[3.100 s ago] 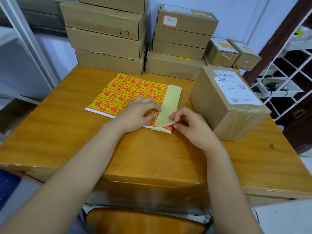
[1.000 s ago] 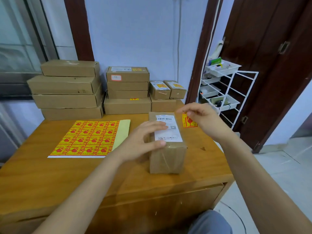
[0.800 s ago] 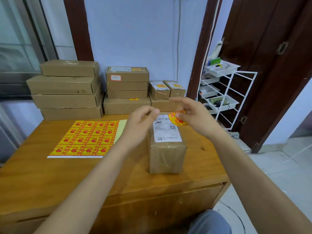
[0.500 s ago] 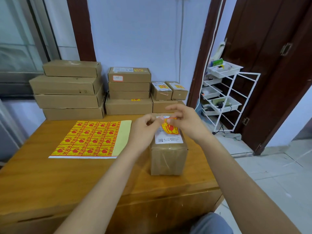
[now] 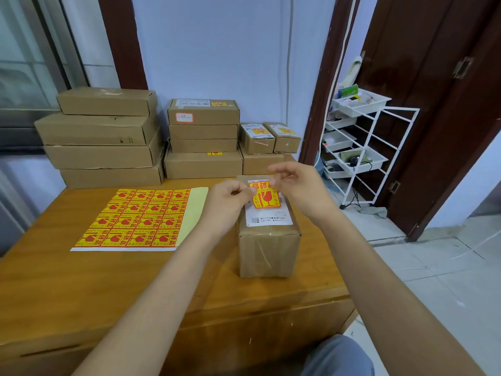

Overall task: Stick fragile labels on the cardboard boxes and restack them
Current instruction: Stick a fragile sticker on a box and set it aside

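Both hands pinch the sticker's top corners, left hand point(image 5: 226, 203) and right hand point(image 5: 299, 185) holding the fragile sticker point(image 5: 264, 195) just over the small box point(image 5: 268, 240) on the table point(image 5: 81, 280); best lower it flat, smooth outward, keep barcode uncovered.

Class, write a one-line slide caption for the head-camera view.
Both hands, left and right, hold a fragile label over the cardboard box on the wooden table.
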Action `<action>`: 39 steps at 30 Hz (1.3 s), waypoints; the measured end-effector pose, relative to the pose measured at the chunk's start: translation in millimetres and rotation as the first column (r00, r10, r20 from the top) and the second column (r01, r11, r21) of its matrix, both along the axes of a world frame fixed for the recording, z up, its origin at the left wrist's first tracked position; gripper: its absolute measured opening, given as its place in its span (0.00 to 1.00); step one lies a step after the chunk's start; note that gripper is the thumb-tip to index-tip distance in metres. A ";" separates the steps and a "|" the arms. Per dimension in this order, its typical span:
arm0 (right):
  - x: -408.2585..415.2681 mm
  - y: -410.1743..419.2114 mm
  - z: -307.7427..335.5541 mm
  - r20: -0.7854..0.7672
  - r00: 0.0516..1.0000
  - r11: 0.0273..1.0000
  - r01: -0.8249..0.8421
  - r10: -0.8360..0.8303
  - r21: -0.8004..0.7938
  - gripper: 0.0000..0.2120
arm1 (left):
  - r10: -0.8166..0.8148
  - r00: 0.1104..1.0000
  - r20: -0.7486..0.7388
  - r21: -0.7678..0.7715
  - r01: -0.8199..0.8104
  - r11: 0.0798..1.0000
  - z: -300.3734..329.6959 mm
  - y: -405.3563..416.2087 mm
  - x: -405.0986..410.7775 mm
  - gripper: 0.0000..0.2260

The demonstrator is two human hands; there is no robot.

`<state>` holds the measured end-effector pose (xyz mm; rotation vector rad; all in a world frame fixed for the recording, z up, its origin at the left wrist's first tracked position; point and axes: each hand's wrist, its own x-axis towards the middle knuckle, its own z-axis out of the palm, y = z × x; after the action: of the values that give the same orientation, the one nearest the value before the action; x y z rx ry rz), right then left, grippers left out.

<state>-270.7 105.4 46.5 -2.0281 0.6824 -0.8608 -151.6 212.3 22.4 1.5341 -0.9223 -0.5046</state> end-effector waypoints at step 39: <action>3.7 -4.5 -29.4 -0.119 0.992 0.995 0.018 -0.030 -0.100 0.08 | -0.034 0.899 0.437 0.187 -0.054 0.981 -9.6 -9.5 13.5 0.09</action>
<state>-267.0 100.9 17.1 -2.1782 0.7455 -0.8043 -138.1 202.7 12.8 1.8744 -1.2380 -0.2442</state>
